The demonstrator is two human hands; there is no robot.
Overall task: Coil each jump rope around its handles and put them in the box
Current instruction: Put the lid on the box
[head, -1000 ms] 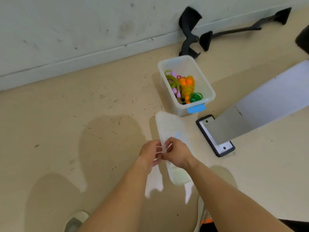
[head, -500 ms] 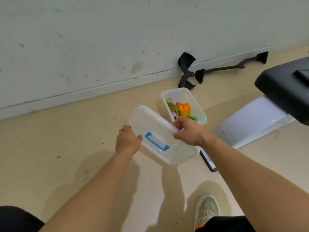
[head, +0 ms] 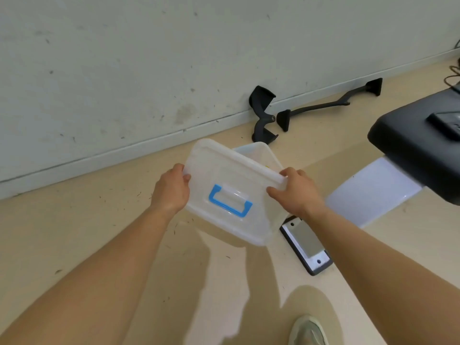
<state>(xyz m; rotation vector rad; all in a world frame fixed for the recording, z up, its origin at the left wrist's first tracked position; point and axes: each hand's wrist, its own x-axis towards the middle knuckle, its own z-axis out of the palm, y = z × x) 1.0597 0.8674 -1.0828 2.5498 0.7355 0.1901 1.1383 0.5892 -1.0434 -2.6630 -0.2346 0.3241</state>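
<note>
Lid [head: 231,195] tilts in the air: my left hand [head: 171,192] grips its nine o'clock edge, my right hand [head: 296,192] its three o'clock edge. Box [head: 258,153] sits on the floor [head: 99,232] at the lid's one o'clock.

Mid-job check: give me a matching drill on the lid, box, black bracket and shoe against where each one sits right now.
1 lid
2 box
3 black bracket
4 shoe

a at the foot of the wall
b bottom edge of view
c gripped by left hand and right hand
d on the floor, mostly behind the lid

Pairs: 1-c, 2-d, 3-a, 4-b
</note>
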